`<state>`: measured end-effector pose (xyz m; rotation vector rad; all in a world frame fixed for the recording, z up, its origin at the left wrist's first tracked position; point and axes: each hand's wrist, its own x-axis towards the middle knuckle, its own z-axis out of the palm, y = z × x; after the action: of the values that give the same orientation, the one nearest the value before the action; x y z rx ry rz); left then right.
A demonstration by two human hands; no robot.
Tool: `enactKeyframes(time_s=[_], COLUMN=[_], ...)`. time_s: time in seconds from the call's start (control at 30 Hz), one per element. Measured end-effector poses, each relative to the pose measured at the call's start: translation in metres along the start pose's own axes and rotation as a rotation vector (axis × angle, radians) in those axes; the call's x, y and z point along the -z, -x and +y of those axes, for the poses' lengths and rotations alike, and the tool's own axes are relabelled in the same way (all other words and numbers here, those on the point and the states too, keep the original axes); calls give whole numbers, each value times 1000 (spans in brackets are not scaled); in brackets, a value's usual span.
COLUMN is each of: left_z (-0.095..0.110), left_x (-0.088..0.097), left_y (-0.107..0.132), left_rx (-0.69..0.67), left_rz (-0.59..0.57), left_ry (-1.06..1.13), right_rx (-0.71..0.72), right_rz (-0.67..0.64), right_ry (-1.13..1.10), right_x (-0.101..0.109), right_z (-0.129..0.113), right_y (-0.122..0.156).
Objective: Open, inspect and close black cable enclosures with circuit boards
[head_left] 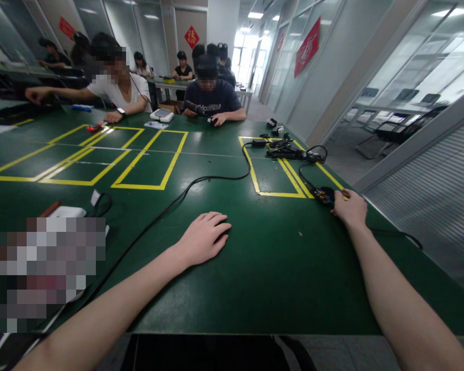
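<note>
My left hand [204, 237] lies palm down on the green table [263, 288], fingers stretched out, holding nothing. On the right, my right hand [351, 208] grips the edge of a small black corded device [325, 196] with orange-brown spots on top; its exact kind is unclear. This device rests at the near right corner of a yellow tape outline, and part of it is hidden by my fingers. From it a black cable [303, 172] runs up to a cluster of black gear [290, 153] farther back on the table.
A long black cable [195, 181] crosses the table towards the lower left. Yellow tape outlines [166, 170] mark the surface. Black and white blocks [272, 123] sit by the far right edge. Two people [212, 100] [118, 85] work at the far side. Glass partitions line the right.
</note>
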<state>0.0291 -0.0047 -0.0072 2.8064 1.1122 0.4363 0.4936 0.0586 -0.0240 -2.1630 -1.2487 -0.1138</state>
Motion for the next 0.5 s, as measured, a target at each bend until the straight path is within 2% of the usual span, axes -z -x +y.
enactKeyframes(time_s=[0.1, 0.3, 0.5], left_z=[0, 1, 1], left_x=[0, 2, 2], left_y=[0, 0, 0], left_rx=[-2, -4, -3], left_rz=[0, -1, -2], left_ry=[5, -7, -4], right_rx=[-74, 10, 68], right_rz=[12, 60, 128], right_ry=[6, -45, 9], right_x=[4, 17, 16], right_z=[-9, -27, -17], right_y=[4, 12, 3])
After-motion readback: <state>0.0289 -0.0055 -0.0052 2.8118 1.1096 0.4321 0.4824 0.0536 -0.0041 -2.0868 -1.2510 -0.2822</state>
